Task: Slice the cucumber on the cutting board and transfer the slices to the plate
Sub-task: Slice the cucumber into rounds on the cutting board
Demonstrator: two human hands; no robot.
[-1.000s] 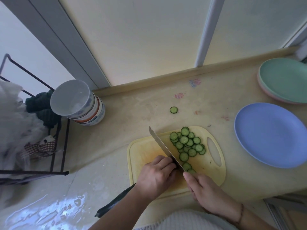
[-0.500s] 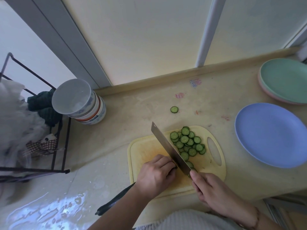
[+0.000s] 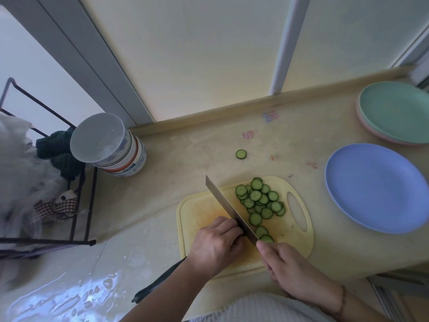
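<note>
Beige surface [image 3: 190, 163] by window. Slicing underway: left hand [image 3: 216, 245] curled over cucumber (mostly hidden) on board [image 3: 199, 210], right hand [image 3: 287, 268] gripping knife [image 3: 228, 209]. Slices [image 3: 260, 201] piled on board; blue plate [image 3: 376, 187] bare. Next: cut again, fingertips tucked.

Left arm: bare from hand [image 3: 217, 246] to the frame's lower edge, no sleeve in view.
Right arm: bare forearm behind the right hand [image 3: 289, 267].
Right wrist: thin brownish band [image 3: 341, 303], perhaps a beaded or braided bracelet; too blurred to tell.
Torso: pale, whitish ribbed knit garment [image 3: 262, 309] at the bottom edge, fine parallel ridges running along it.
Fingers: no rings visible.
</note>
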